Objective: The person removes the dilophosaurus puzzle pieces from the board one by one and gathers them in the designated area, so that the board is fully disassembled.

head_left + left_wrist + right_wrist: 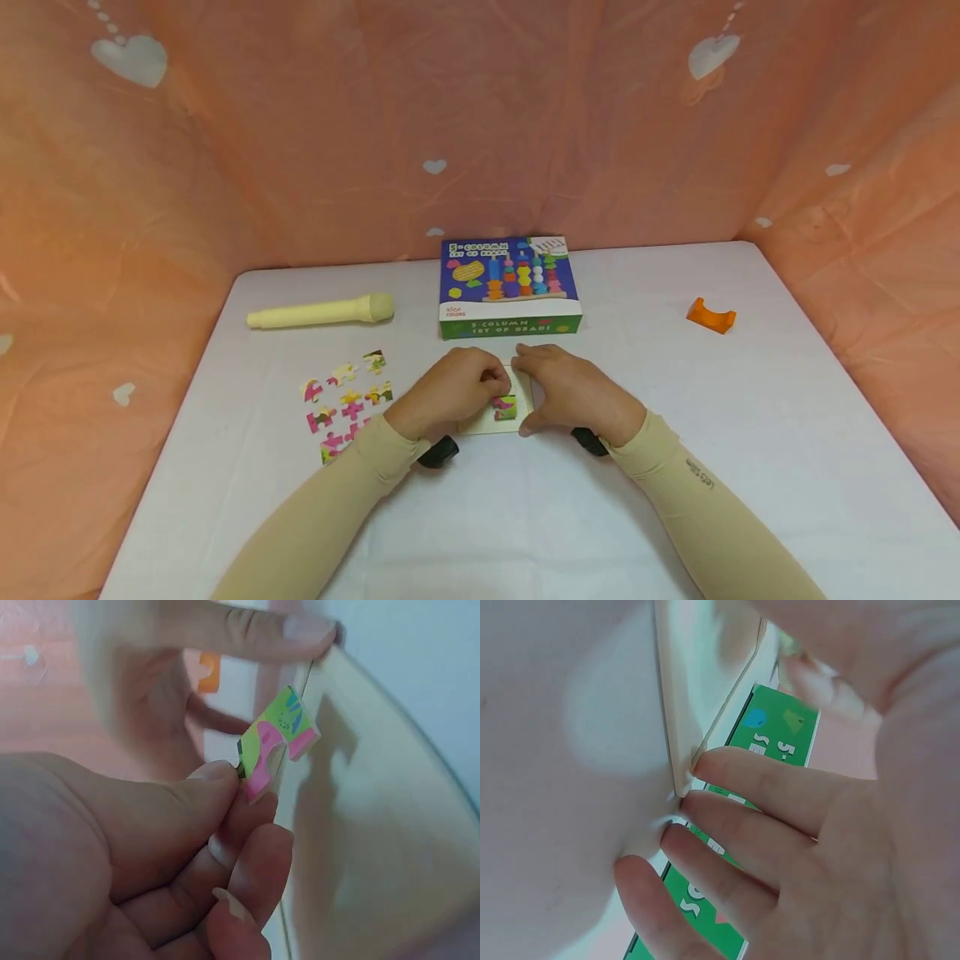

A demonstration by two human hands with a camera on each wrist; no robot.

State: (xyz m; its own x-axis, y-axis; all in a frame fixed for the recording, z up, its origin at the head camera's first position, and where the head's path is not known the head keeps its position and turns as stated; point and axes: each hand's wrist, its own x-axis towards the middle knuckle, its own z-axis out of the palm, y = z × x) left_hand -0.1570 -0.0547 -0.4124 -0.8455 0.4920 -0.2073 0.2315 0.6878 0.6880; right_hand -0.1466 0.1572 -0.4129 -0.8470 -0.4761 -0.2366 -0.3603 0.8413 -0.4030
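Between thumb and forefinger, my left hand [457, 385] pinches a green and pink jigsaw piece [279, 729]. That piece is tilted over a shallow cream puzzle board [480, 426] and casts a shadow on it in the left wrist view. My right hand [581, 390] spans the board's right side, thumb at the near corner and fingers at the far one. In the right wrist view its fingers [757, 784] are fairly straight, with tips right at the board's corner. Several loose jigsaw pieces [352, 410] lie spread out to the left, partly hidden by the left forearm.
Behind the hands lies a blue and green bead-set box [510, 327]. A pale yellow microphone-shaped stick [318, 313] rests at the back left, and an orange curved block [711, 317] at the right. A peach curtain [480, 125] hangs behind the white-covered table [480, 533].
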